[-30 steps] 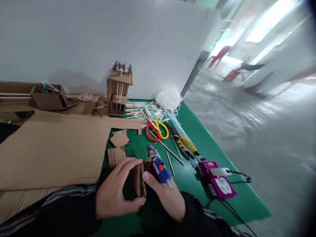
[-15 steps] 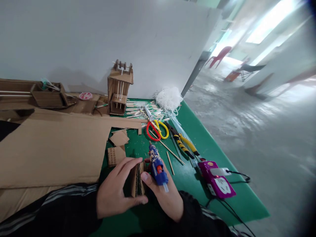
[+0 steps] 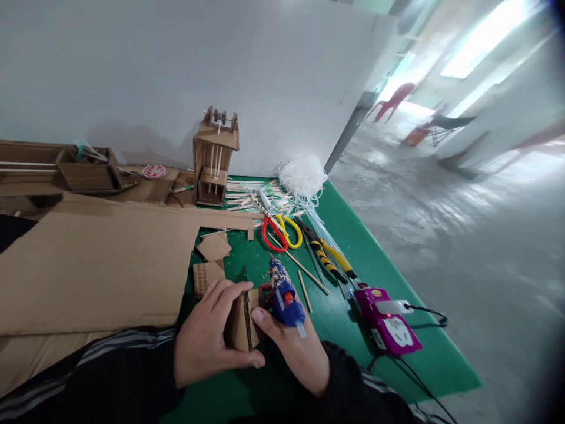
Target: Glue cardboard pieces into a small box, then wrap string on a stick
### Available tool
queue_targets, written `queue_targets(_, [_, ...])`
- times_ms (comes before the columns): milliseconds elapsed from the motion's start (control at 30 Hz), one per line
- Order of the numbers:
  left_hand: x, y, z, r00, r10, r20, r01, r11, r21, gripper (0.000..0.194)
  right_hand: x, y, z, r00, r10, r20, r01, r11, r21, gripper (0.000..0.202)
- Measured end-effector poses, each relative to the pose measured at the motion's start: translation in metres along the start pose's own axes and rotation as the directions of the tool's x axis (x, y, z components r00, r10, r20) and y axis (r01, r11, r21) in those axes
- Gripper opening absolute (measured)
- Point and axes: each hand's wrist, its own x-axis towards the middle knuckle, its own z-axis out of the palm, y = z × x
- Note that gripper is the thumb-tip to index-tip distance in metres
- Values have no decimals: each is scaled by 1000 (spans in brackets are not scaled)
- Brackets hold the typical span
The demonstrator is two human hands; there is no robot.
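"Head cam: hands?"

"L hand (image 3: pixel 200 341) pinches cardboard pcs (image 3: pixel 239 331), 7 o'clock; R hand (image 3: pixel 300 353) grips glue gun (image 3: pixel 286 301), thumb on pcs."

"Step?"

"Prob. aligning edges; next move needs steady, even hold."

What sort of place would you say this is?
Probably a makeshift craft workspace: a glue gun in the right hand, scissors and pliers on a green table, and cut cardboard beside them.
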Motion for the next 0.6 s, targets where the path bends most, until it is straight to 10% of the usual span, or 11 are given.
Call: queue_targets(600, [-1, 6, -3, 997, 69, -39, -73, 992, -104, 80, -1, 1, -3, 998, -33, 59, 32, 999, 24, 46])
